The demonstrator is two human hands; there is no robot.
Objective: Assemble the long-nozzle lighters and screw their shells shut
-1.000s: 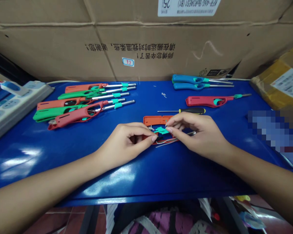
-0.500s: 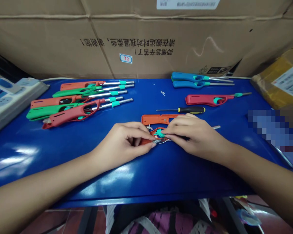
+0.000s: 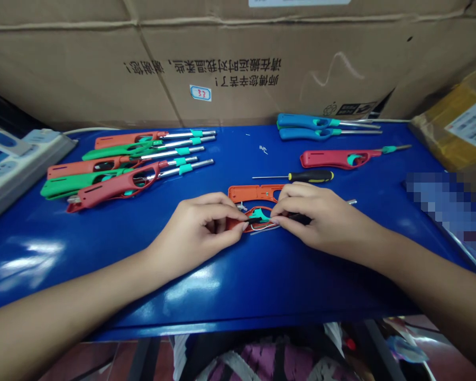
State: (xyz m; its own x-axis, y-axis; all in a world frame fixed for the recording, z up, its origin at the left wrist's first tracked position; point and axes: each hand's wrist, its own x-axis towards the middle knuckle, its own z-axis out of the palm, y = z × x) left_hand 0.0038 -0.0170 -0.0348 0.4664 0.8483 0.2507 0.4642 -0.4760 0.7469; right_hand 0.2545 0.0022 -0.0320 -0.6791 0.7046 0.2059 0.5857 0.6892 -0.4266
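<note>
Between my hands lies an opened orange lighter shell half, its inner side up. A teal trigger sits in its loop, with a dark part by it and thin wires along the near edge. My left hand is closed, thumb and fingertips pinching the shell's left part beside the dark piece. My right hand is closed too, its fingertips pinching the right end next to the trigger; its fingers hide that end. The other orange shell half lies just behind, partly covered by my right hand.
A screwdriver lies behind the shell halves. Several gas lighters lie at left, near a power strip. Two blue lighters and a red lighter are at back right. A cardboard box stands behind the blue table.
The teal trigger now sits flatter in the shell, and the dark part beside it shows. My right fingertips have shifted slightly right, off the trigger. The view has tilted a little.
</note>
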